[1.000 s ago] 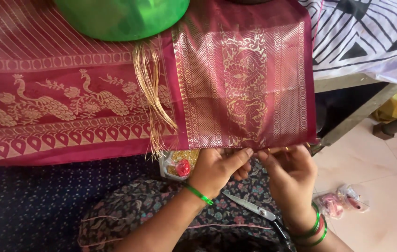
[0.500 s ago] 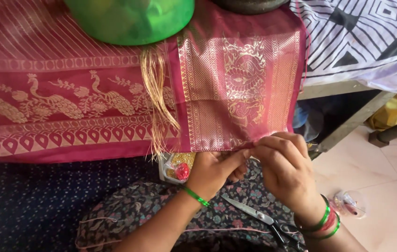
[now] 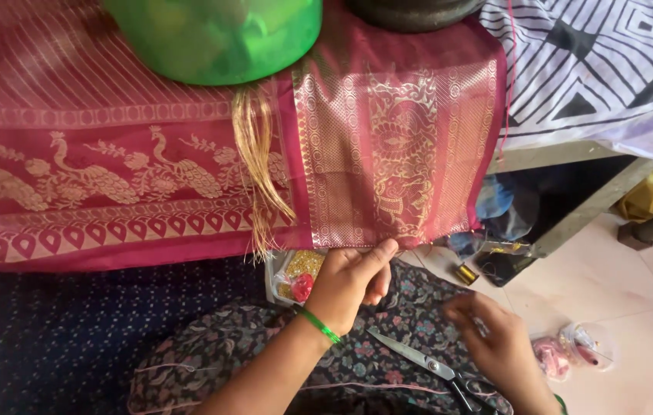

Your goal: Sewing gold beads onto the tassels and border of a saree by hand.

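This looks like a home where needlework is done, with the work set up low by the floor. A maroon silk cloth (image 3: pixel 188 177) woven with gold peacocks hangs over the edge of a counter (image 3: pixel 565 154), with a patterned sheet (image 3: pixel 603 61) at its far right. Scissors (image 3: pixel 419 361) lie on a lap, near a small box of beads (image 3: pixel 296 277). On the pale tiled floor (image 3: pixel 641 292) to the right sit thread spools (image 3: pixel 465 273) and small plastic packets (image 3: pixel 572 353).
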